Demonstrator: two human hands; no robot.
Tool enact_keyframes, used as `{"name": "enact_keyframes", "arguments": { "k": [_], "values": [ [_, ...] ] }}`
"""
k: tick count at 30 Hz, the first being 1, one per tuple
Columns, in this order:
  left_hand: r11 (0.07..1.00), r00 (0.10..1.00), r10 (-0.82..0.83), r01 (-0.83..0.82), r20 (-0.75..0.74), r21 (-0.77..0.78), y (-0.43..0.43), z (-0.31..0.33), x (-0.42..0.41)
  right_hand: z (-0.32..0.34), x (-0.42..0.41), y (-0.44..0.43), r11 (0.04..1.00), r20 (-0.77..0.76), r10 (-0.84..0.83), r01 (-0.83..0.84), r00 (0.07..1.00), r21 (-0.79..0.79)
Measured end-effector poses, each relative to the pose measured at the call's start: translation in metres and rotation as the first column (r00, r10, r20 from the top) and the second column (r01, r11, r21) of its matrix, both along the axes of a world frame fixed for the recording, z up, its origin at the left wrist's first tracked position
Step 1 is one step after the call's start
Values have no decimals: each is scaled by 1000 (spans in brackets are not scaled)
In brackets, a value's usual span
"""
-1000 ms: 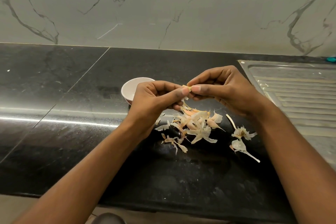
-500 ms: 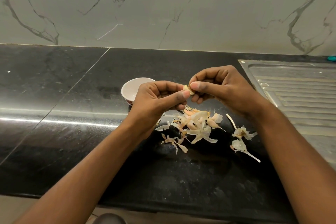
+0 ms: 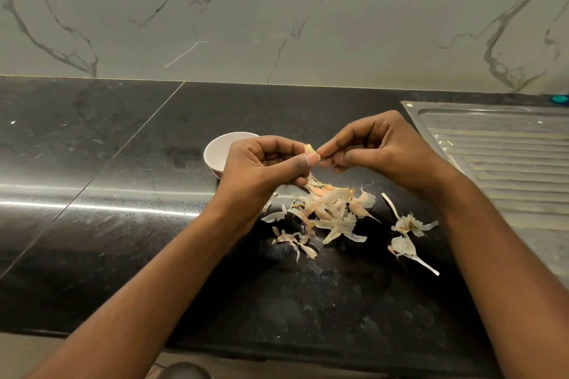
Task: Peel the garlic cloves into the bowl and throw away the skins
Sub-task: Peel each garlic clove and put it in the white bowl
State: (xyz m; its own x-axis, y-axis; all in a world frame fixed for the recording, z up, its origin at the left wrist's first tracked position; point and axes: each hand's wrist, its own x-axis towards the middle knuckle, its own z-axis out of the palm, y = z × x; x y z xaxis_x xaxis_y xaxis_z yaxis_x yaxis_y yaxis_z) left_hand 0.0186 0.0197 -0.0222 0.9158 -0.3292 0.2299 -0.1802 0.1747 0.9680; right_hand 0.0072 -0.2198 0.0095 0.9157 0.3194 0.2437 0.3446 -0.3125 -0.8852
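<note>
Clove (image 3: 310, 149) between left hand (image 3: 261, 168) and right hand (image 3: 385, 151)

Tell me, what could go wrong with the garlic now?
The small clove is only pinched between the left hand and right hand, so it could slip and land in the skins instead of the bowl. The bowl sits just behind the left hand, which might knock it.

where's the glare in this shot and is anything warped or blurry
Head view: a bright glare streak crosses the black countertop left of the left hand; the wide lens stretches the forearms toward the lower corners; the garlic clove and garlic skins look sharp.
</note>
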Motion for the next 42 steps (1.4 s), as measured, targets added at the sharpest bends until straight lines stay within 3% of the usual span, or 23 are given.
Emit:
{"name": "enact_keyframes", "arguments": {
  "k": [6,15,21,42],
  "values": [
    [997,996,63,-67,69,46,-1,0,-2,1,-2,3,999,21,-31,31,999,-25],
    [976,955,72,-127,289,175,1,-7,0,-1,-1,8,999,-18,36,-36,999,-5],
    [989,963,34,-71,266,128,1,-6,2,0,-1,6,1000,48,11,-11,999,9],
    [968,943,96,-163,320,190,0,-5,1,-1,2,7,992,160,68,-51,985,-113]
  ]
}}
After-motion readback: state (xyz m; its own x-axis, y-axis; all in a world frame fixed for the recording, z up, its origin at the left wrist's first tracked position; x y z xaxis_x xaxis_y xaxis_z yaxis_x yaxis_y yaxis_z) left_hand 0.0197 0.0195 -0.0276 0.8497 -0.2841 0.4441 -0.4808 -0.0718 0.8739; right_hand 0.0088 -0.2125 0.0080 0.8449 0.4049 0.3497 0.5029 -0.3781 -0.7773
